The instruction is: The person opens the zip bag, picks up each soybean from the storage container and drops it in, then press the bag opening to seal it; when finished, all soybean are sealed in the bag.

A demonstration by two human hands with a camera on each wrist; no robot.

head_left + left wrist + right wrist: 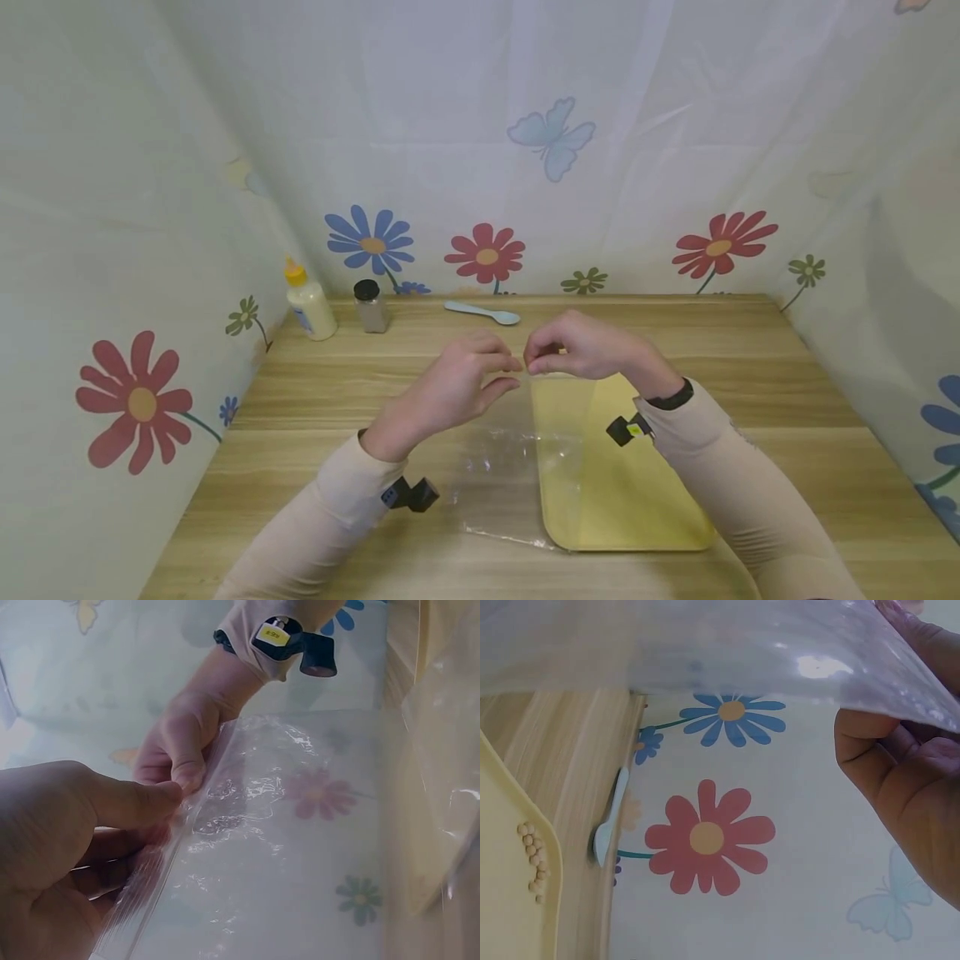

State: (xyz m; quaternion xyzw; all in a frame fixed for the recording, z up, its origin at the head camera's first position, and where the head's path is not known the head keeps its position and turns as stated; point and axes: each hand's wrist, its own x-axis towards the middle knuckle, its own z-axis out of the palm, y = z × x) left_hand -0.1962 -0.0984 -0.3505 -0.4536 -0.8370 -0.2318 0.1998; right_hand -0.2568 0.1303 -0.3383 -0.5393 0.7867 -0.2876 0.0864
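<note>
A clear plastic zip bag (270,847) hangs between my two hands, over the left part of a yellow tray (637,508). My left hand (457,383) pinches the bag's ridged top edge between thumb and fingers, best seen in the left wrist view. Close beside it, my right hand (581,346) pinches the same edge near the far corner. The bag's sheet (727,652) stretches across the top of the right wrist view. Its contents, if any, cannot be made out.
Small round beige pieces (534,859) lie in the tray by its rim. A pale blue spoon (483,312) rests at the table's back. To its left stand a black-capped jar (372,310) and a cream bottle (313,312) with a yellow-orange top. Flowered cloth (450,167) encloses the table.
</note>
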